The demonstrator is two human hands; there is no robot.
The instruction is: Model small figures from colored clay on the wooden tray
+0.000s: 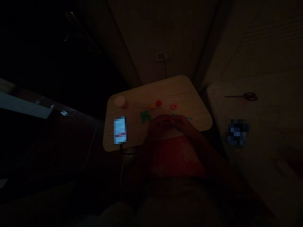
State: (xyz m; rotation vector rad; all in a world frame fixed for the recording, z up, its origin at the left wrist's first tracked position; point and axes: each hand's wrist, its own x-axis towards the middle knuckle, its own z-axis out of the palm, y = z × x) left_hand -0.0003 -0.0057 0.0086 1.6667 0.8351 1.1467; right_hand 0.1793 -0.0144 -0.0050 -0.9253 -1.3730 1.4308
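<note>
In the dim head view, my left hand [156, 123] and my right hand [179, 122] meet over the near edge of a small wooden table [163, 86]. The fingers of both are curled in towards each other; anything between them is hidden. Just left of my left hand lies a green branching piece [145, 116]. Beyond the hands sit an orange lump [153, 106], a red ball [159, 102] and a pink flower-shaped ring [174, 107]. A thin blue strip [187, 117] lies beside my right hand, partly behind it.
A lidded jar [121, 102] stands at the table's back left. In front of it a lit phone [120, 130] has a cable hanging off the edge. Scissors [246, 96] and a blurred-out object [236, 134] lie on the pale surface at right. A wall socket [163, 55] is behind.
</note>
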